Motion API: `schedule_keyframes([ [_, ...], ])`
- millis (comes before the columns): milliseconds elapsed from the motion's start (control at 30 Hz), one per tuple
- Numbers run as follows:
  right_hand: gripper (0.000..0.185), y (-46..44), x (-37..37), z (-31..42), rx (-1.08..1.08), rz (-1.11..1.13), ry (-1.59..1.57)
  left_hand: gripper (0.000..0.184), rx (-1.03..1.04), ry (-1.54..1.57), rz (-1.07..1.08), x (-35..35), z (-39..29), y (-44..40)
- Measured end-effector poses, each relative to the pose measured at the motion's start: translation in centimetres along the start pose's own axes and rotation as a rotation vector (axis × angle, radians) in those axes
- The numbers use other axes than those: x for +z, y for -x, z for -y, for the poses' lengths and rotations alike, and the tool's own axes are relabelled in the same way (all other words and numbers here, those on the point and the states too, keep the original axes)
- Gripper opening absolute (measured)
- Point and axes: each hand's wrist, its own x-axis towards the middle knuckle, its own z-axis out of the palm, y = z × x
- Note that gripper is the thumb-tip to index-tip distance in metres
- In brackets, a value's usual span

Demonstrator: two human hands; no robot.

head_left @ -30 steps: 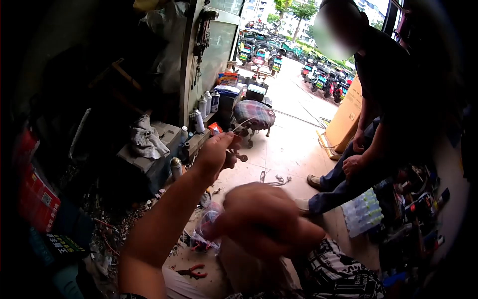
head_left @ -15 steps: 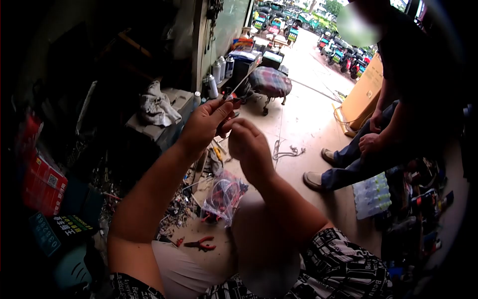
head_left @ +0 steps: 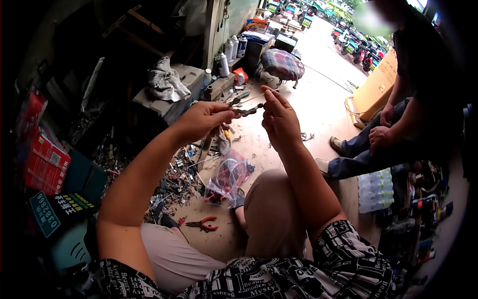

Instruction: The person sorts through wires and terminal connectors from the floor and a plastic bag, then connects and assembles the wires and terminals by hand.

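My left hand (head_left: 206, 119) is closed, pinching a dark, knobbly, link-like strip (head_left: 247, 111) that sticks out to the right. Beside the strip's far end is my right hand (head_left: 280, 119), thumb and fingers pressed together; what they hold, if anything, is too small to make out. A thin pale line runs between the hands, and I cannot tell which hand it belongs to. Below them on the floor lie a clear plastic bag (head_left: 229, 174) with red and dark contents and red-handled pliers (head_left: 203, 224).
A person (head_left: 398, 114) sits at the right by a tall cardboard box (head_left: 376, 89). Small scrap parts (head_left: 174, 182) litter the floor at left. Spray cans (head_left: 229, 50), a plaid-topped stool (head_left: 282, 64) and a cloth (head_left: 168, 82) on a grey box stand ahead. Bottles (head_left: 376, 192) lie right.
My hands have moved apart, the right one up and to the right. The dark strip now shows between them. The whole view has shifted a little.
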Motion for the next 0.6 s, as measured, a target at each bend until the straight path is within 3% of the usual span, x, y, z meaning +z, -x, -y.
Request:
schedule_keyframes([
  [200,0.024,0.0,-0.7,0.3,-0.051,0.009,-0.046,0.027,-0.086,-0.087,-0.084,-2.1,1.8,-0.2],
  [400,0.024,-0.2,-1.0,0.1,-0.032,-0.003,-0.012,0.024,-0.167,0.205,-0.381,-3.9,3.0,-0.1],
  [467,0.022,-0.4,-1.1,-0.1,0.046,0.01,0.095,0.02,-0.189,0.216,-0.384,-4.0,2.7,0.1],
  [600,0.018,-0.5,-1.1,-1.5,0.302,0.258,0.491,0.023,-0.15,0.261,-0.349,-4.6,3.3,0.1],
])
